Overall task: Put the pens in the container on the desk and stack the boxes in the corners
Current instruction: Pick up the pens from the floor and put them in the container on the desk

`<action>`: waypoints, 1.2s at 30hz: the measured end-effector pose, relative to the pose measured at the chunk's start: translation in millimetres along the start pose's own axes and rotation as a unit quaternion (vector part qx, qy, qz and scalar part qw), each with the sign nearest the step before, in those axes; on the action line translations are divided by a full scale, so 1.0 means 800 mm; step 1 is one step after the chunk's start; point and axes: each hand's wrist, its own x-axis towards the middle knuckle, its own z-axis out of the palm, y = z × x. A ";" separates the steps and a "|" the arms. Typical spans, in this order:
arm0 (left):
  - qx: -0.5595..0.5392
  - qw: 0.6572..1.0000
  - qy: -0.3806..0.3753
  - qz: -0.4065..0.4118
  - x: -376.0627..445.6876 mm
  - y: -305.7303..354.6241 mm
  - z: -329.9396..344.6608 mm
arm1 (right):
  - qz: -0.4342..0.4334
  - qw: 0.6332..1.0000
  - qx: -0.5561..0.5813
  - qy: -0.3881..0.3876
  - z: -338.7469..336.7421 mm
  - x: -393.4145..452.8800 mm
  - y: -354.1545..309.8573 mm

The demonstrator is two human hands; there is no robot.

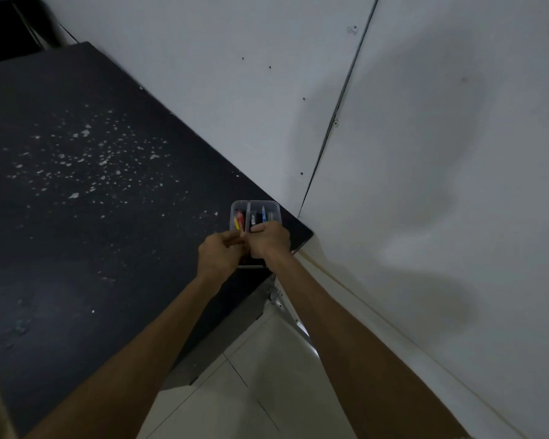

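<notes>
**Both hands at the pen container on the desk corner**

A clear plastic container (255, 217) stands on the black desk (76, 232), close to the desk's right corner, a little below the middle of the frame. It lies near the white wall (425, 153), which fills the right side and the top of the picture. A divider splits the container into two compartments. The left compartment holds pens (239, 220) in yellow and red; the right compartment holds darker ones, one of them with a blue tip. The pens lean inside the container, with their ends toward the far rim.

Both arms reach from the bottom of the frame to the near side of the container. The left hand (219, 253) is at the near left part, its fingers curled and brought together at the thumb, as in a pinch. What it holds between them is too small and too dark to tell. The right hand (268, 240) is just beside it, and the two hands touch or almost touch. Its fingers are curled over the near edge of the right compartment and cover that part of the container. If there is a pen under the fingers, I cannot tell.

The desk surface is worn, with many pale chipped spots in the left half of the frame. Below the desk corner, in the lower middle, a light tiled floor (251, 391) is seen, and a piece of metal desk frame (286, 308).
</notes>
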 end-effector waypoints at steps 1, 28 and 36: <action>0.000 1.000 -0.003 0.003 -0.004 -0.002 -0.001 | -0.002 1.000 -0.013 0.003 0.002 -0.002 -0.001; -0.005 1.000 0.007 -0.021 -0.364 -0.177 -0.175 | -0.092 0.992 -0.037 -0.083 0.113 -0.415 0.109; -0.049 0.993 0.072 -0.076 -0.549 -0.324 -0.274 | -0.122 0.979 -0.060 -0.151 0.242 -0.594 0.157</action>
